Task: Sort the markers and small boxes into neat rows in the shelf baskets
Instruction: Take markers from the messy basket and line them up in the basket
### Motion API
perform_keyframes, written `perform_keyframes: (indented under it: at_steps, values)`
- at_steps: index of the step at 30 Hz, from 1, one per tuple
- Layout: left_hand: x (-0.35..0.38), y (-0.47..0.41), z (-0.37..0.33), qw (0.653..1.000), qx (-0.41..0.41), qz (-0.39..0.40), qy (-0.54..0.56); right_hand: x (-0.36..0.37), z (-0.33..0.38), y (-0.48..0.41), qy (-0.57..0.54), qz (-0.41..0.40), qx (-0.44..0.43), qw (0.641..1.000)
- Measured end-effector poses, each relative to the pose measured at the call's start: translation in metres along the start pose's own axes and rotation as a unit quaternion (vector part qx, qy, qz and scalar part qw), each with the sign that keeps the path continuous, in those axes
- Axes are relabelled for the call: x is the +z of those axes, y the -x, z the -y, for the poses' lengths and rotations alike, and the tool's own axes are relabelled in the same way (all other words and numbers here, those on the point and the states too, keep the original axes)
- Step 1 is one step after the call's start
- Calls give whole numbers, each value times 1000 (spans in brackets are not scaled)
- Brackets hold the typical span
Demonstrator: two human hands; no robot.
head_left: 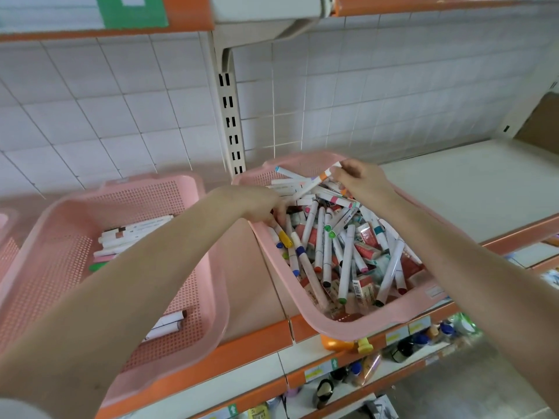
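Note:
A pink basket (390, 320) on the right of the shelf is heaped with white markers (348, 255) with coloured caps and several small reddish boxes (367, 238). My right hand (360, 179) is over its far side and pinches an orange-banded marker (314, 182) lifted above the pile. My left hand (260, 205) reaches into the basket's left side, its fingers curled down among the markers; what they hold is hidden. A second pink basket (45, 225) on the left holds a short row of markers (133, 234) at the back and two more (169, 323) near the front.
The cream shelf (472, 189) with an orange front edge stretches bare to the right. A tiled wall and a slotted upright (231, 122) stand behind. Lower shelves (363, 367) carry small bottles. Another pink basket edge (6, 219) shows at far left.

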State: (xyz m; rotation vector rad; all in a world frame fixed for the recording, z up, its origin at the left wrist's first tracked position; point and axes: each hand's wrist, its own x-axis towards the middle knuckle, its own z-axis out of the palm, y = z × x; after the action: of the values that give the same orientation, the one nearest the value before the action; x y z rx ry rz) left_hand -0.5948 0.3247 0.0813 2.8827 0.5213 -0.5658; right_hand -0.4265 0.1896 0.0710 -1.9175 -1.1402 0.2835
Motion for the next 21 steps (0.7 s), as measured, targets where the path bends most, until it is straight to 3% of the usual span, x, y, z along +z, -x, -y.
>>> perform_keyframes:
  at_steps: [4,8,13,16,21]
  values:
    - [1,0,1,1000,12,-14,21,-2,0,-3,-49,-28,5,998]
    - [11,8,3,989,10,-130,72,-4,-2,-9,-86,-69,7,994]
    - [25,27,1,939,4,-334,79,-5,4,-8,-179,-62,24,982]
    - [25,39,8,901,-41,-392,183,-10,20,-5,-311,-42,42,949]
    - [22,75,37,843,-137,-430,291,-7,47,-4,-319,64,12,945]
